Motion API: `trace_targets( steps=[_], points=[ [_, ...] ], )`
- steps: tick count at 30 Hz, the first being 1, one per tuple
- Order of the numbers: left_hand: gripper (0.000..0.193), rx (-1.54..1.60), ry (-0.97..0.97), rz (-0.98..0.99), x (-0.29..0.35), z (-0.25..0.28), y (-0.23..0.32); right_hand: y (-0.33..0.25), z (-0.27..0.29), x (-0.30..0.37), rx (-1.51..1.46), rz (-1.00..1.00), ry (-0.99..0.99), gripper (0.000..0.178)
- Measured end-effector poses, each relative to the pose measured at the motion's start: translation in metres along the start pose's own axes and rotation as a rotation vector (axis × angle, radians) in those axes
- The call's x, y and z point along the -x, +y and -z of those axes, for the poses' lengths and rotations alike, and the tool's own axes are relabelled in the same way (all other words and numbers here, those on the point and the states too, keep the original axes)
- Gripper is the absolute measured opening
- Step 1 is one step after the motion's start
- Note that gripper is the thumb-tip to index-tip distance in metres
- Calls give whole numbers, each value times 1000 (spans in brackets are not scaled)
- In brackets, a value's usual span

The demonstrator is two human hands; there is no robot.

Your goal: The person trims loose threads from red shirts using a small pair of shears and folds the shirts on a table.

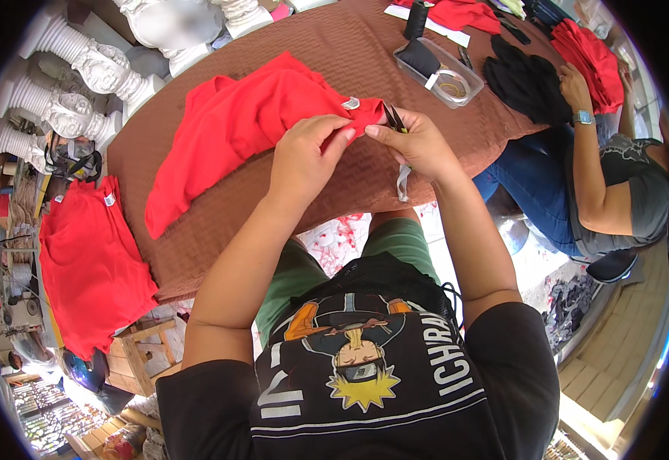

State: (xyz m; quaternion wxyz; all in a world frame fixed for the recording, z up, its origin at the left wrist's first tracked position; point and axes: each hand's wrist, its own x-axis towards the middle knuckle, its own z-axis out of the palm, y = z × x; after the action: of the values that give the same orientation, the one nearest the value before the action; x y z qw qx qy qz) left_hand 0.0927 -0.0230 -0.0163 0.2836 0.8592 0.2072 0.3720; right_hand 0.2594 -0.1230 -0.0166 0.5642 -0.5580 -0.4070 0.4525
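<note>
A bright red garment lies bunched across the brown-covered table in front of me. My left hand is closed, pinching the garment's right end between thumb and fingers. My right hand grips small dark-bladed thread snips, blades pointing up and away from me. Its thumb and fingertips also press on the same edge of red cloth. A white label shows on the garment just beyond my fingers. Below my right hand hangs a pale ribbon-like strip; where its upper end is attached is hidden.
A clear plastic box with a black pad stands at the back right, beside a black thread spool. At right, a seated co-worker handles red cloth near black fabric. Another red garment hangs over the left edge. White busts stand behind.
</note>
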Motion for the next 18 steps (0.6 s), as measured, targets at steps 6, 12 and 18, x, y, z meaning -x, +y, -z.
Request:
trace_targets(
  steps=[6,12,18],
  points=[
    [20,382,35,239,-15,22,-8,-5,12,7,168,-13,-117,18],
    [20,276,-11,195,-15,35,6,-9,0,2,453,502,203,31],
    [17,104,29,-11,-23,41,29,-68,-29,-10,863,618,170,24]
  ],
)
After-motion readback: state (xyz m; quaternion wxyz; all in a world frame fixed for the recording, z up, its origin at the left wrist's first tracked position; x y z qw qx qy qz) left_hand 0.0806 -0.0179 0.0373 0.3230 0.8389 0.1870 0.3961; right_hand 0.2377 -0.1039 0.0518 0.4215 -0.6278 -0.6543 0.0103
